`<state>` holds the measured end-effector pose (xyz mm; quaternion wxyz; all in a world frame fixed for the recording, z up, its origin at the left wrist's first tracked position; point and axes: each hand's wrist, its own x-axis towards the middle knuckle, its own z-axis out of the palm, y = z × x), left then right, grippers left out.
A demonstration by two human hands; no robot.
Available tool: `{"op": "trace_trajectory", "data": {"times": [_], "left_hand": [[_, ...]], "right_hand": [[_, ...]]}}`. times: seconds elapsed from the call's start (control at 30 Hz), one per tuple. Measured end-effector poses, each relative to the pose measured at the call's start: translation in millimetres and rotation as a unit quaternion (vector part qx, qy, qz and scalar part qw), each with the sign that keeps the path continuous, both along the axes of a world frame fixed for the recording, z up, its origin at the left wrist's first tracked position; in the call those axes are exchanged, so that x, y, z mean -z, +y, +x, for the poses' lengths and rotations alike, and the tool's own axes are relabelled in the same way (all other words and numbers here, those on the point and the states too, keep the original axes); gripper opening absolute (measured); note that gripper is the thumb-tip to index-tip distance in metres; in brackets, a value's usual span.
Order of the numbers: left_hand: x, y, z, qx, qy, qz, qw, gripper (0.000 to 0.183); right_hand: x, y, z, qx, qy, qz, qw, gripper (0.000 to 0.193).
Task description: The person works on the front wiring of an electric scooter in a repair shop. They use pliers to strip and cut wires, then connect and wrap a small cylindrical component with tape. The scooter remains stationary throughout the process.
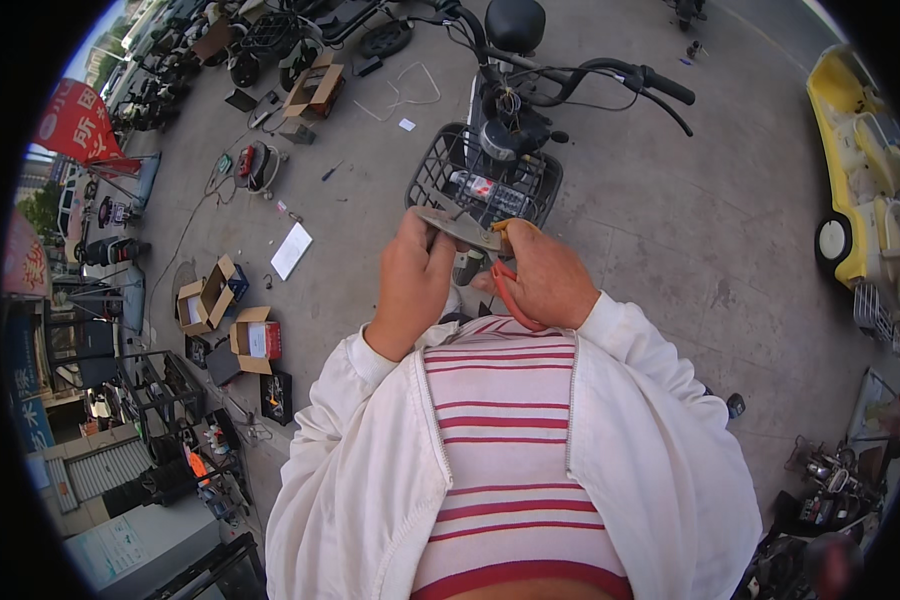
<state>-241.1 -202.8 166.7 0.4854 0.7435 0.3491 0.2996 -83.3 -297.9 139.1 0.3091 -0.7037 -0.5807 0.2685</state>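
In front of my chest, my left hand (411,287) grips a round grey metal plate (457,230) by its left edge, thumb and fingers closed around it. My right hand (552,268) is closed on pliers with red-orange handles (516,297); one handle curves down toward my striped shirt. The jaws are at the plate's right side, partly hidden by my fingers, so I cannot tell what they bite. A dark cylindrical part (469,267) shows under the plate. Just beyond my hands is the black wire basket (436,165) of an electric bike, with a packet (480,186) inside.
The bike's handlebar (610,68) stretches ahead to the right. On the floor at left lie a white sheet (291,251), opened cardboard boxes (206,297), a screwdriver (332,171) and a round stool (260,168). A yellow car-shaped ride (850,190) stands far right.
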Motion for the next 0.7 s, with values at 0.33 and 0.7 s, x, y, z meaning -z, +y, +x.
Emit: {"op": "trace_trajectory", "data": {"times": [0.33, 0.7], "left_hand": [[14, -3, 1, -0.04, -0.072, -0.029, 0.996, 0.006], [11, -2, -2, -0.023, -0.076, -0.049, 0.996, 0.013]], "right_hand": [[11, -9, -2, 0.029, -0.008, 0.008, 1.0, 0.077], [8, -12, 3, 0.038, -0.022, 0.026, 0.999, 0.063]]}}
